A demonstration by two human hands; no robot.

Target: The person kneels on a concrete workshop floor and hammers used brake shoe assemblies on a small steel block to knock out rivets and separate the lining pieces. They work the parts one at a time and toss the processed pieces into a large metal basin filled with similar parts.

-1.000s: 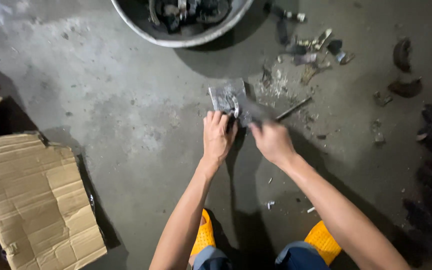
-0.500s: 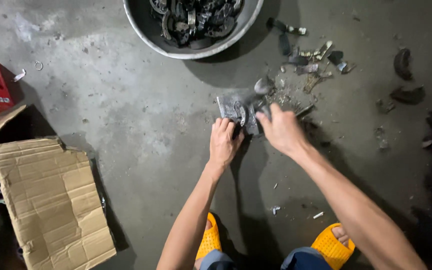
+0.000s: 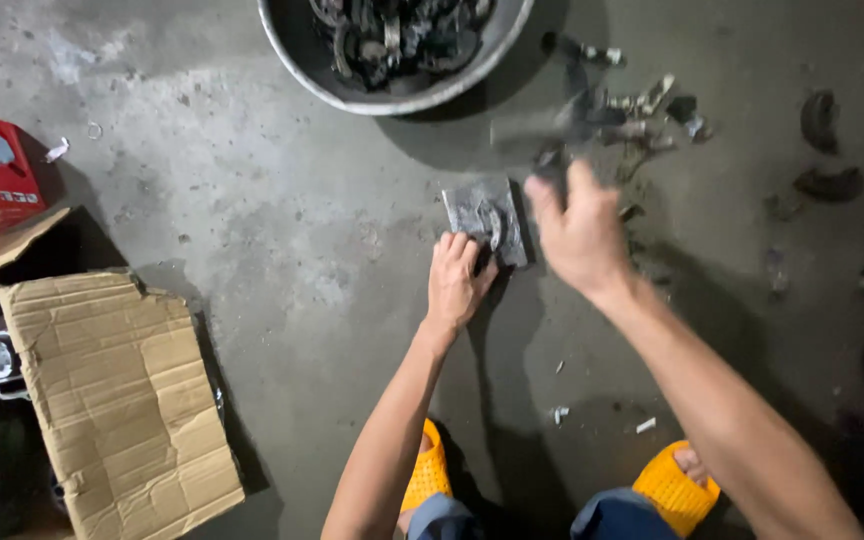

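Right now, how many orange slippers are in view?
2. One orange slipper is under the left forearm near the bottom edge; the other orange slipper is to its right, below the right forearm. Both are partly covered by the person's legs and arms.

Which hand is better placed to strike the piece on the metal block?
Right. The right hand is raised with the blurred hammer above the metal block, while the left hand steadies the small piece on it.

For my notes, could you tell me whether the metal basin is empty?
No, the metal basin holds a heap of dark metal parts.
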